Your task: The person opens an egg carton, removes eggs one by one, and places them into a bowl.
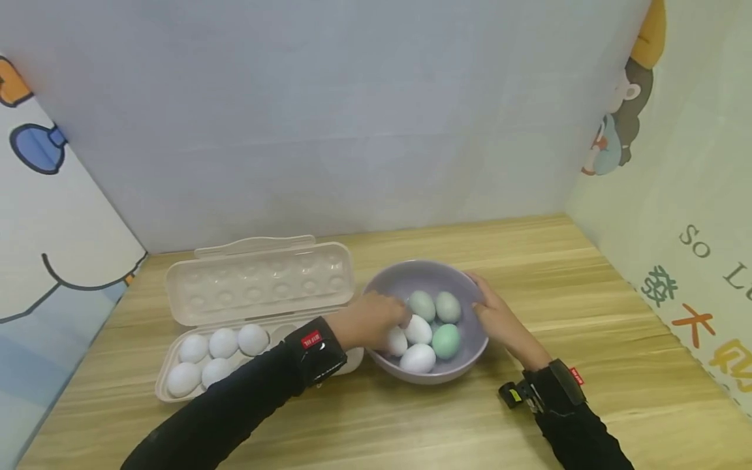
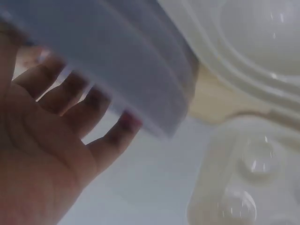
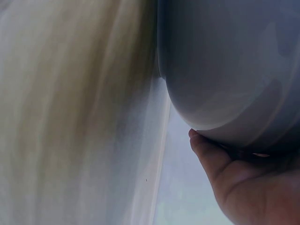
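Observation:
A grey-purple bowl (image 1: 424, 277) holds white eggs (image 1: 418, 360), a mint-green egg (image 1: 446, 341) and two pale grey-green eggs (image 1: 422, 306). My left hand (image 1: 370, 320) reaches over its left rim, fingers down by the leftmost white egg (image 1: 396, 342). In the left wrist view the bowl's wall (image 2: 117, 56) hides part of the fingers, and I cannot tell whether they hold that egg. My right hand (image 1: 499, 320) grips the bowl's right rim; in the right wrist view the thumb (image 3: 206, 152) presses against its outside. Left of the bowl lies an opened egg carton (image 1: 167, 365), partly covered by my left sleeve.
Several white eggs (image 1: 223, 343) sit in the carton's left cups. Its raised lid (image 1: 258, 287) leans back behind them. The wooden table (image 1: 376, 424) meets a pale back wall (image 1: 364, 130), with printed side panels (image 1: 675, 196) at both sides.

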Tool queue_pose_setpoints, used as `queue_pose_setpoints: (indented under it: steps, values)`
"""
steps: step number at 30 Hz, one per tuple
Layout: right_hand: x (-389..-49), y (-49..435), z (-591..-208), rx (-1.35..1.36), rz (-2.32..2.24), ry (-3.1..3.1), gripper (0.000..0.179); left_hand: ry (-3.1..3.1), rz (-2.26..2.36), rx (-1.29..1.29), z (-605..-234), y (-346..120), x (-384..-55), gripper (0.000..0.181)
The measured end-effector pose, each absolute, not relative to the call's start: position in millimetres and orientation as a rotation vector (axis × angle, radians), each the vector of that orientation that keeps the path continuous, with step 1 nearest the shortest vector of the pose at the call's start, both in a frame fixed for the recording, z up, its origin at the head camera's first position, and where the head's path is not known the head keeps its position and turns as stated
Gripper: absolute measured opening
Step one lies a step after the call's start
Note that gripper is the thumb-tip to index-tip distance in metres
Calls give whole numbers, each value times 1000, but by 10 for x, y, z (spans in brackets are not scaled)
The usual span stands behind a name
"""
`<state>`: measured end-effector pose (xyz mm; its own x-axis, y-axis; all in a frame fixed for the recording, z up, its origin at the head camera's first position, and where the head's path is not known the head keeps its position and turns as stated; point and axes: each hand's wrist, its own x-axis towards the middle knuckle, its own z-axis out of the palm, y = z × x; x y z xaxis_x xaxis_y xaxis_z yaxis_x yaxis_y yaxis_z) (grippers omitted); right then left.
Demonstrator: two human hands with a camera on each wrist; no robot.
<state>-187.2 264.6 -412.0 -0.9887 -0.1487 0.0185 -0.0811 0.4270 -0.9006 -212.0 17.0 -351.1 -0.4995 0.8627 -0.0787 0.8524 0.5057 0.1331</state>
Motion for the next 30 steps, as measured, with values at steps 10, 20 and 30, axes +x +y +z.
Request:
queue_pose_setpoints:
  steps: [10, 20, 30]
  values:
    - [-1902, 2605, -4061, -197, -1588, 2610, 57, 2889, 169, 1386, -3174, -960, -2102, 25]
    - [-1822, 2724, -4027, -257, -1614, 2610, 56, 2831, 247, 966, -3454, -1796, -2124, 41]
    - [-1807, 2615, -4035, -250, -1631, 2553, 56, 2841, 179, 1124, -3679, -1873, -2075, 29]
